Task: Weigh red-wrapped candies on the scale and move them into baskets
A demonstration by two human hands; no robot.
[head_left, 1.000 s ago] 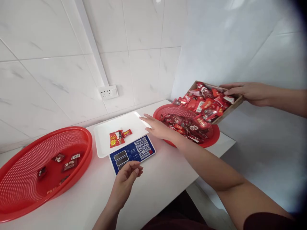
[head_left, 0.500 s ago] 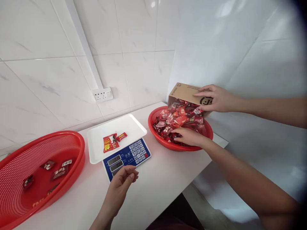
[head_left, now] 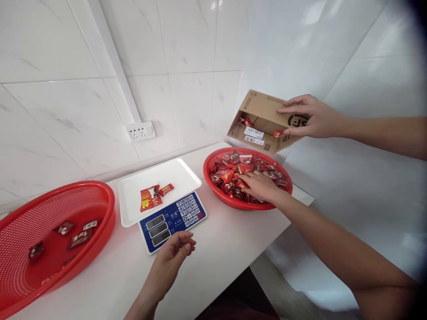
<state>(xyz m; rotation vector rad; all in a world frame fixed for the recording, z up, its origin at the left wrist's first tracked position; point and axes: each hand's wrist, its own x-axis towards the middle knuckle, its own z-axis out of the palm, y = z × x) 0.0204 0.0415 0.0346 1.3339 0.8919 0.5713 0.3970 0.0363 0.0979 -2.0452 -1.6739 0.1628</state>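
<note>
My right hand [head_left: 260, 185] lies palm down, fingers spread, on a heap of red wrapped sweets [head_left: 233, 171] in a red mesh basket [head_left: 240, 205] at the table's right end. My left hand [head_left: 173, 254] rests on the white table in front of a blue scale [head_left: 173, 220], fingers loosely curled and empty. The scale's white pan [head_left: 182, 175] carries a red snack packet [head_left: 148, 198] and a small red sweet [head_left: 166, 190]. Above the basket another person's hand [head_left: 313, 118] holds a tipped cardboard box [head_left: 263, 111], mouth down, with one or two sweets left inside.
A larger red mesh basket [head_left: 100, 195] at the left holds several dark wrapped sweets [head_left: 78, 238]. A wall socket [head_left: 140, 130] sits on the tiled wall behind the scale. The table's edge [head_left: 300, 200] ends just right of the sweet-filled basket.
The other person tipped the box over, poured its sweets into the right basket, then lifted it. My right hand moved from the scale pan into that basket. My left hand stayed put.
</note>
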